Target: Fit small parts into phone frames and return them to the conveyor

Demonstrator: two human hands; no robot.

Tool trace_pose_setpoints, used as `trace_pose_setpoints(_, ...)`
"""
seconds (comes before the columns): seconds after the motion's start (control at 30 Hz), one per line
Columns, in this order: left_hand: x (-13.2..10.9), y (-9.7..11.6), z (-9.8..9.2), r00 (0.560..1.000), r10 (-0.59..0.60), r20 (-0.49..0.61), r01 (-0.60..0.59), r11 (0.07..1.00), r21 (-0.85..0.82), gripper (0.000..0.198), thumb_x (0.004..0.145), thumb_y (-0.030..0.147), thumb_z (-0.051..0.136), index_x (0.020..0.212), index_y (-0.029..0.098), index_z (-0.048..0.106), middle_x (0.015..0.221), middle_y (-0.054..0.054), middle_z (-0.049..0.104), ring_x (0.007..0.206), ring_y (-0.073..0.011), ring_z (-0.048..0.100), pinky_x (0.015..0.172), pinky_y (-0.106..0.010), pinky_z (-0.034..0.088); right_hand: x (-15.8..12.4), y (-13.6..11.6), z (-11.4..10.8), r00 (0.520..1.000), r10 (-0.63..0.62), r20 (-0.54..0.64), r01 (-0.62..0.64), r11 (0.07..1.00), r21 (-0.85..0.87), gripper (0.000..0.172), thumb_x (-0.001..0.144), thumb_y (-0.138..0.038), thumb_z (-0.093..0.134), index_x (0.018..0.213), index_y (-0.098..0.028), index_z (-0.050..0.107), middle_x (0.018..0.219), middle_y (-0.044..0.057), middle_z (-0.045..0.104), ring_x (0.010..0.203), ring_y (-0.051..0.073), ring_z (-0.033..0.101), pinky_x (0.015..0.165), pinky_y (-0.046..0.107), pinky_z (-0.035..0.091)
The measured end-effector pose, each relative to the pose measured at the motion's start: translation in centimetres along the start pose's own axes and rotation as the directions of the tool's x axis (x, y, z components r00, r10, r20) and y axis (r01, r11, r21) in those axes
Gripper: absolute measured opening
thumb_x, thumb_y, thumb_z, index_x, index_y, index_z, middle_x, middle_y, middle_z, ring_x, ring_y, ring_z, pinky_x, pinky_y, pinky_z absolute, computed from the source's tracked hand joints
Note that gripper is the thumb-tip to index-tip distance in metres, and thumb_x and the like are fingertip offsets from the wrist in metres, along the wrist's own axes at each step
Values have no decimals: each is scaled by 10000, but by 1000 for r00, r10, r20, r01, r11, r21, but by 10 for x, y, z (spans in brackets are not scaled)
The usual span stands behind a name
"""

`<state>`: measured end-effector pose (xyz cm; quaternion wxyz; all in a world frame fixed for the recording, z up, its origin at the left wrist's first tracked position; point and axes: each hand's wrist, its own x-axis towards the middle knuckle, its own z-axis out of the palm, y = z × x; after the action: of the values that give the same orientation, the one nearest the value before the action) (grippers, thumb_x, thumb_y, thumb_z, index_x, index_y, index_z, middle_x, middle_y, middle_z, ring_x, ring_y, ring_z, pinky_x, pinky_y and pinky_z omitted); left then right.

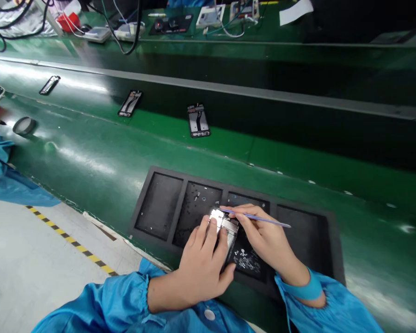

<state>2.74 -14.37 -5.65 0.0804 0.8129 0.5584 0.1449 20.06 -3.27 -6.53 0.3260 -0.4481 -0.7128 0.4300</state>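
An opened phone [230, 225] with bare metal plates and inner parts showing lies over the black foam tray [180, 217]. My left hand [204, 263] grips it, fingertips pressed on its upper face and thumb along the near right side. Pinched in my right hand [268, 236] is a pair of slim purple-blue tweezers [260, 218], its tip at the phone's top edge. Small clear and whitish bits [246, 261] lie in the tray compartment beside the phone. My palm and fingers cover part of the phone.
Three more opened phones, one black-framed [198, 121], another [130, 103] and a smaller-looking one [50, 85], lie along the green belt. A round dark-rimmed object [24, 125] and another person's blue sleeve [7, 171] are at left. Cables [131, 41] hang over the far bench.
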Motion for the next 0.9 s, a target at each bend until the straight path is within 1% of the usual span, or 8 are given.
trace_pose_setpoints(0.1,-1,-1,0,1000,15,4,-15,999,-37,662,955,419,508,1475,19,418,1589,-286,305,1522,-458,176,1150,-538,372,-1,1,0,1000,0,-1,0,1000,-10,171,1026,-337,539,1050,-250,684,1104,80,761,1039,234,722,854,368,591)
trace_pose_setpoints(0.2,-2,0,-1,999,22,44,-21,999,-24,663,979,416,485,1493,10,376,1594,-308,275,1532,-447,139,1190,-521,328,-1,2,0,1000,1,6,-1,1000,-17,176,1025,-343,537,1051,-252,685,1099,87,758,1030,240,724,842,374,599)
trace_pose_setpoints(0.3,0,3,-3,997,31,74,-34,999,38,657,1009,409,452,1495,-22,351,1575,-332,294,1528,-433,168,1219,-494,273,0,2,-1,1000,10,15,-10,1000,-28,174,1018,-352,549,1054,-253,688,1086,89,755,987,235,734,801,358,612)
trace_pose_setpoints(0.43,3,7,-7,996,35,84,-44,993,106,644,1021,406,440,1476,-44,368,1553,-348,320,1506,-446,231,1235,-493,208,2,0,-3,1000,25,10,-24,998,-62,206,1000,-392,577,1052,-239,705,1047,94,762,883,225,745,761,346,619)
trace_pose_setpoints(0.53,4,7,-8,996,46,71,-54,991,122,648,1014,412,451,1467,-46,383,1534,-350,353,1490,-457,270,1230,-496,208,4,-3,-4,1000,28,-1,-28,997,-75,226,995,-408,583,1040,-232,717,1034,89,767,863,218,746,765,335,620)
trace_pose_setpoints(0.7,4,5,-8,998,46,53,-52,991,126,650,1005,422,453,1460,-37,393,1524,-339,377,1480,-455,293,1221,-491,238,5,-8,-5,1000,31,0,-31,998,-48,233,1006,-397,561,1015,-240,734,1053,81,768,929,217,748,749,300,624)
trace_pose_setpoints(0.83,4,6,-8,997,40,65,-48,991,121,656,1008,423,446,1467,-41,381,1532,-343,361,1484,-459,279,1218,-498,245,4,-10,-4,999,51,-14,-51,999,-5,189,978,-385,618,1022,-243,734,1041,82,767,897,219,755,768,317,635)
trace_pose_setpoints(0.9,5,6,-8,997,39,68,-48,991,125,663,1006,423,452,1471,-42,373,1535,-344,355,1486,-458,276,1219,-499,242,2,-9,-3,997,63,-47,-61,998,35,166,973,-373,631,1033,-243,715,1048,82,763,929,224,759,796,328,640)
